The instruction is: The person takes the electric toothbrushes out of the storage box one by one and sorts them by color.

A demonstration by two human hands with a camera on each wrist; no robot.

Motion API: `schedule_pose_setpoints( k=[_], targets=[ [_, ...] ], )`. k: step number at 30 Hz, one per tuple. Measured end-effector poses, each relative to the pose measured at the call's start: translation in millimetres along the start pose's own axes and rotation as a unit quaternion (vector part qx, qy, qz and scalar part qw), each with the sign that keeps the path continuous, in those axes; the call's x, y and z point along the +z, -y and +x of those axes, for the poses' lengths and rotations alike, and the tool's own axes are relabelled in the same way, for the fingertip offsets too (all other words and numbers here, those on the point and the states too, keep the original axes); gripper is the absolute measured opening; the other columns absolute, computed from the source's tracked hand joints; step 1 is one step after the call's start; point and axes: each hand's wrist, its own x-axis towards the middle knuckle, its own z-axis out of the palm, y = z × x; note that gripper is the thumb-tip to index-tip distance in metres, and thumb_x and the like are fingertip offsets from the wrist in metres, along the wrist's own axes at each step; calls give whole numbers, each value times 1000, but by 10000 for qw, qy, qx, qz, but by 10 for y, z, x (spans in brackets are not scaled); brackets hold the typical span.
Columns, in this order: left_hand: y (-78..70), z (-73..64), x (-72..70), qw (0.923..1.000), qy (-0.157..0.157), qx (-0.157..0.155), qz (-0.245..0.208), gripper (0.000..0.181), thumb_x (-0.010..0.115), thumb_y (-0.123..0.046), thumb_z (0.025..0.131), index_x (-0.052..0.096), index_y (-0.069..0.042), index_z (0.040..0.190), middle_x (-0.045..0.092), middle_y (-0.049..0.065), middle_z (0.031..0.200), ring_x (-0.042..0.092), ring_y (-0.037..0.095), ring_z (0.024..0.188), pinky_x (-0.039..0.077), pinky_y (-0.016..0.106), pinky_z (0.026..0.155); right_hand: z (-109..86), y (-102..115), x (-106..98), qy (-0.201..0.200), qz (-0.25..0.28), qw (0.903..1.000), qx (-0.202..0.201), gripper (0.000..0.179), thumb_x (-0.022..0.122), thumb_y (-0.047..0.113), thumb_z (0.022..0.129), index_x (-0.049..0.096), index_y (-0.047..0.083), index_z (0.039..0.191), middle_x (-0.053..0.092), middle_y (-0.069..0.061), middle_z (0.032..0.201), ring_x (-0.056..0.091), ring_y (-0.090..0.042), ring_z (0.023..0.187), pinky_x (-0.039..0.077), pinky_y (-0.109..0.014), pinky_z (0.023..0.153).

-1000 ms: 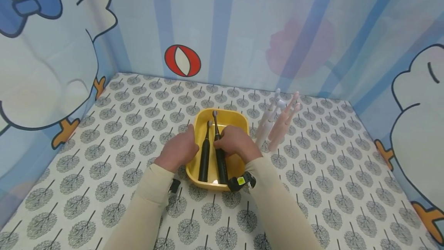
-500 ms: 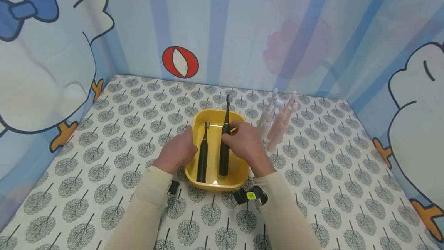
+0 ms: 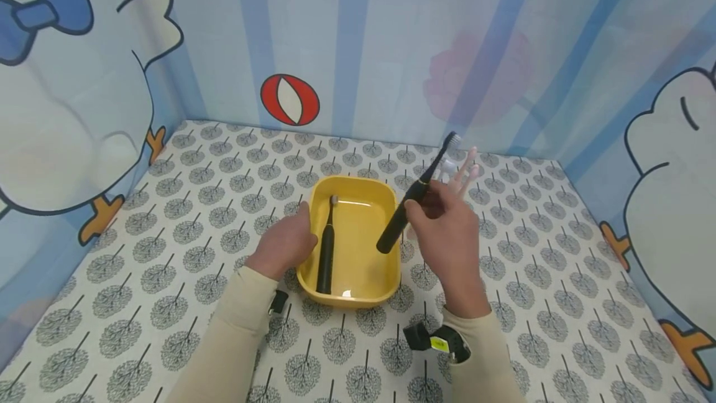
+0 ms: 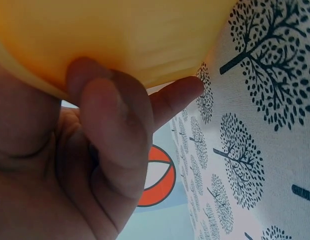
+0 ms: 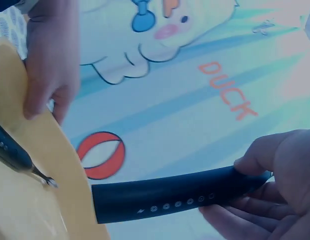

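Note:
My right hand [image 3: 450,235] pinches a black electric toothbrush [image 3: 396,221] between thumb and fingers, near the top of its handle. The brush is tilted, head up and to the right, its lower end over the right rim of a yellow bin [image 3: 362,254]. A row of small icons shows on the handle [image 5: 160,202] in the right wrist view. A second black electric toothbrush [image 3: 327,257] lies along the bin's left side. My left hand [image 3: 284,241] grips the bin's left wall, thumb at the rim; in the left wrist view its curled fingers [image 4: 112,117] are against the outer wall.
Pink and pale toothbrushes [image 3: 472,160] stand upright right of the bin, largely hidden by my right hand. A tree-print cloth [image 3: 184,254] covers the table. Cartoon-printed curtains [image 3: 391,48] enclose its back and sides.
My right hand has lifted the black toothbrush out of the bin and carried it to the right, tilting it. The left hand stays on the bin, which has hardly moved.

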Motion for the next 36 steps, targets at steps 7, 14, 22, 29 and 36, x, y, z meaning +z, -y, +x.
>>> schedule_pose_setpoints(
  k=[7,14,22,29,36],
  targets=[
    [3,33,0,9999,60,-85,-35,70,51,-14,95,14,4,152,59,15,86,57,24,63,46,35,55,-159,-204,-317,-1055,209,9942,75,30,66,21,91,66,12,120,67,1,102,65,-13,88,45,-34,82],
    [11,30,-15,9999,-9,-83,-74,69,50,-13,95,14,4,151,58,13,82,56,24,61,46,35,55,-175,-439,-554,-1545,-279,9864,482,34,61,31,95,65,15,124,67,0,108,63,-13,93,45,-31,76],
    [27,6,23,9998,48,-87,-173,70,51,-14,95,13,4,152,58,13,84,55,23,61,45,34,54,-86,-681,-634,-1793,-620,9787,778,44,56,32,96,58,10,134,66,-11,116,63,-26,101,47,-44,82],
    [24,7,34,9999,40,-70,-143,72,51,-14,95,11,5,153,59,14,87,55,22,62,45,33,55,72,-799,-634,-1848,-647,9785,648,45,55,30,97,55,9,137,65,-13,117,63,-27,101,47,-42,80],
    [23,2,34,9999,12,-68,-103,73,51,-14,95,10,5,153,60,14,87,54,22,61,45,33,54,285,-931,-560,-1749,-565,9821,421,49,55,27,98,49,4,141,62,-17,119,62,-30,104,49,-46,84]
  ],
)
